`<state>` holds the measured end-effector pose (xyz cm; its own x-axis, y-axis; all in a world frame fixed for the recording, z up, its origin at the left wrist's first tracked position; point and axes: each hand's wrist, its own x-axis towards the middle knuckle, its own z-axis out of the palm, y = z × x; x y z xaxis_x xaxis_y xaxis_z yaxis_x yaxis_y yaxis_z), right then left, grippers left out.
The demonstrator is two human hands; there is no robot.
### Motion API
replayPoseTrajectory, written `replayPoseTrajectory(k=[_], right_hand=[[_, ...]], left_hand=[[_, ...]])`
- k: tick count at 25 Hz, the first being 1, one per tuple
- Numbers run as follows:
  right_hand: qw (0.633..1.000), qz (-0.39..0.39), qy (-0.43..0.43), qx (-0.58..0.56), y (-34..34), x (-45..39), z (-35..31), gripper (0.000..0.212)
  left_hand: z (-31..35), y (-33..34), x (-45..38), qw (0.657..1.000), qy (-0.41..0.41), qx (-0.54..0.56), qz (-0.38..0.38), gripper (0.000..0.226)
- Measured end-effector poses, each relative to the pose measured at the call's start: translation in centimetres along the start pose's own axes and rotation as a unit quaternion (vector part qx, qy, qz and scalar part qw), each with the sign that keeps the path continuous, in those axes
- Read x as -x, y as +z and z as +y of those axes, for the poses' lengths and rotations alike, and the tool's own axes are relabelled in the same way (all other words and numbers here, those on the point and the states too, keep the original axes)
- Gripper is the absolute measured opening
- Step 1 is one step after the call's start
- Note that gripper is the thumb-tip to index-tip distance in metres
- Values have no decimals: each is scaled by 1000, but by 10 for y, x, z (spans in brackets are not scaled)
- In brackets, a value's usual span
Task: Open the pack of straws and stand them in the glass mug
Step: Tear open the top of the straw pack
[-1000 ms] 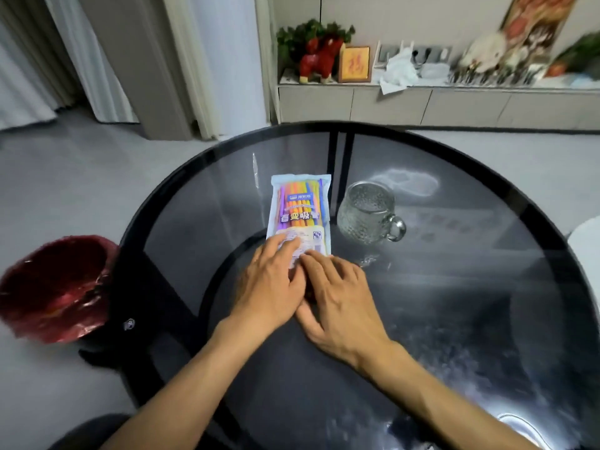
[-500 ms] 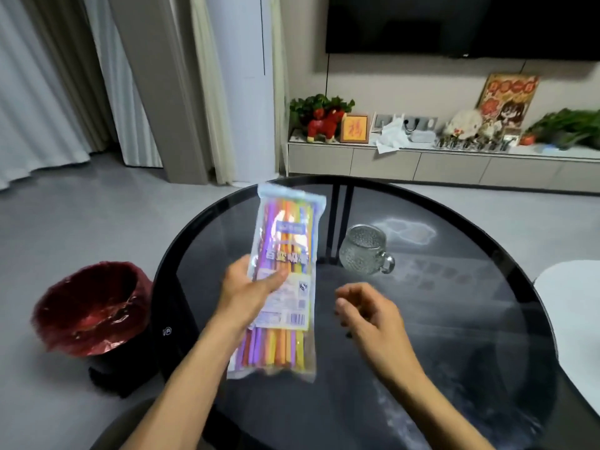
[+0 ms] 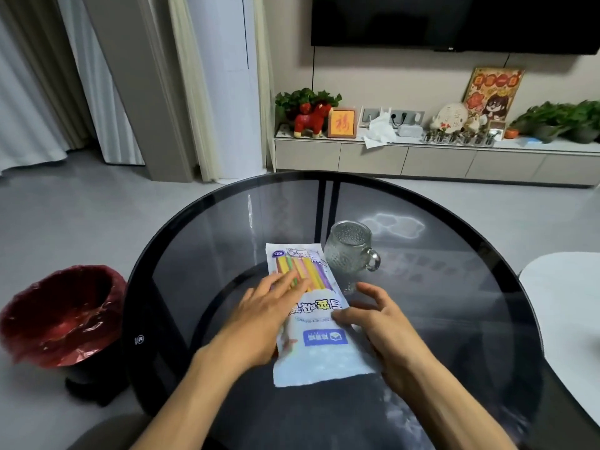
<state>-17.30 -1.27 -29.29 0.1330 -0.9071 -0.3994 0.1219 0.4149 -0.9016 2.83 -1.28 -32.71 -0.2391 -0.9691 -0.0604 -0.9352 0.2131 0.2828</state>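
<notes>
Pack of straws [image 3: 311,315] lay flat on the round glass table [image 3: 454,319], near edge toward the person, still sealed as far as could be seen. Probably laid flat to steady it for tearing. Left hand [image 3: 263,315] rested across its left side, fingers straight, pressing it down. Right hand [image 3: 384,323] touched the right edge, fingers spread and loosely bent, thumb against the wrapper; whether pinching could not be told. Glass mug [image 3: 350,246] stood upright just beside the far right corner, handle to the right, near enough to be knocked. Red-lined bin [image 3: 61,316] sat on the floor, well left.
</notes>
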Motion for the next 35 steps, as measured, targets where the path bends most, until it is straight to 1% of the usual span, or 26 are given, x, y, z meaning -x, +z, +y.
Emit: replayPoseTrajectory(k=[1, 2, 3, 4, 5, 6, 7, 8, 9, 10, 12, 13, 14, 15, 17, 18, 19, 21, 22, 23, 26, 28, 30, 32, 35], right_hand=[[1000, -1, 8, -1, -3, -5, 3, 66], [1000, 1, 6, 5, -5, -9, 5, 62], [1000, 7, -3, 17, -5, -15, 5, 55], [999, 12, -13, 33, -6, -20, 4, 46], [999, 16, -17, 46, -5, -23, 1, 38], [998, 16, -13, 54, -6, -26, 0, 32], [998, 12, -4, 62, -7, -28, 0, 29], [997, 8, 9, 79, -7, -30, 3, 28], [994, 15, 17, 109, -6, -32, 6, 27], [987, 28, 12, 158, -6, -35, 11, 29], [957, 57, -25, 283, -8, -39, 20, 38], [943, 55, -33, 326, -9, -37, 20, 39], [938, 37, -23, 344, -10, -34, 19, 35], [939, 0, -4, 344, -13, -30, 19, 28], [948, -84, 22, 308, -18, -24, 16, 14], [959, -105, 15, 263, -19, -23, 16, 6], [972, -113, 0, 205, -22, -25, 18, 6], [984, -128, -27, 118, -23, -29, 22, 31], [984, -140, -41, 105, -20, -29, 26, 40], [982, -149, -58, 104, -17, -29, 31, 45], [976, -144, -119, 113, -11, -26, 41, 42], [970, -143, -168, 102, -8, -26, 42, 40], [963, -150, -211, 75, -8, -25, 38, 41], [962, -148, -228, 38, -9, -24, 35, 39], [963, -144, -226, -6, -8, -25, 35, 36]], left_hand=[[-1, 2, 2, 999, 13, -5, -39, 88], [2, -5, 6, 997, 38, 43, -48, 84], [5, -15, 10, 988, 57, 145, -20, 73], [7, -23, 13, 964, 57, 257, 20, 63], [9, -29, 17, 939, 50, 337, 36, 57], [15, -33, 21, 932, 52, 357, 23, 49], [22, -31, 23, 951, 67, 303, 1, 40], [29, -23, 24, 976, 88, 201, -15, 40], [32, -10, 22, 989, 91, 116, -26, 46], [35, 1, 18, 994, 87, 72, -4, 46], [40, 12, 11, 994, 63, 66, 65, 38], [41, 15, 8, 993, 72, 47, 83, 38], [41, 19, 8, 992, 90, 20, 84, 41], [42, 21, 10, 992, 100, 4, 76, 42], [41, 20, 13, 990, 100, 15, 95, 35], [39, 16, 15, 989, 88, 43, 114, 31], [35, 12, 13, 985, 69, 87, 128, 29], [27, 6, 7, 976, 36, 167, 137, 27], [23, 5, 7, 975, 30, 171, 139, 27], [22, 4, 8, 976, 26, 167, 138, 26], [22, 3, 12, 976, 34, 161, 145, 26], [22, 0, 15, 972, 46, 152, 174, 25], [23, -1, 14, 957, 70, 184, 213, 23], [26, -1, 13, 940, 83, 237, 232, 23], [27, -3, 14, 927, 88, 282, 230, 27]])
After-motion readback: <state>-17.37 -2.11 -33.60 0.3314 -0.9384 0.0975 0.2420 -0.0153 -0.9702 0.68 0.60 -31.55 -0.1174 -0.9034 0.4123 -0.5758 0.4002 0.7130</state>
